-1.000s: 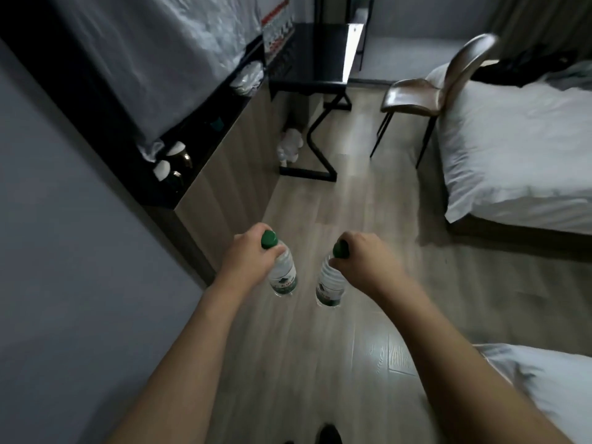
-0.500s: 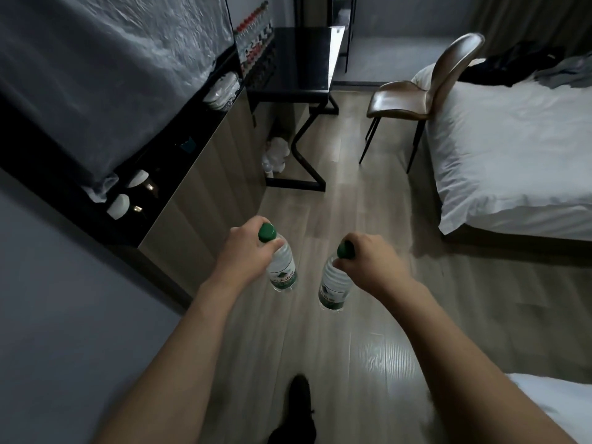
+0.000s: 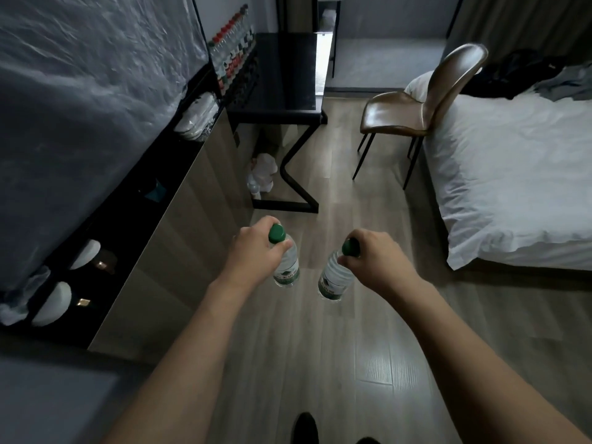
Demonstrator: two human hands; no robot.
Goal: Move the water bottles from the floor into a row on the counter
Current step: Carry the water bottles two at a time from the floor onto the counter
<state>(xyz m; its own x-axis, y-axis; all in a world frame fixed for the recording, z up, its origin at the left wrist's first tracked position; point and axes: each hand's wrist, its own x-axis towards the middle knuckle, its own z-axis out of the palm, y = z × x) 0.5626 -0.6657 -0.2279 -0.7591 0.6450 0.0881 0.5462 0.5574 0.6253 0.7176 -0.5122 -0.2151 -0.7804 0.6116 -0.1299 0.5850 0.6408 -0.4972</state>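
Gripping clear green-capped, green-labelled bottles by the neck, left hand (image 3: 256, 256) one bottle (image 3: 286, 265), right hand (image 3: 374, 262) another (image 3: 333, 280)

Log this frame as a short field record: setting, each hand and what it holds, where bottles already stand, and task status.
setting: bedroom, wood floor, bed, chair
left hand: grips left bottle at its neck, under the green cap
right hand: grips right bottle at its neck, under the green cap
bottle pose: both hang roughly upright above the floor, apart from each other
row of bottles: already standing along the wall on the black desk
task status: both held bottles in transit, not yet set down
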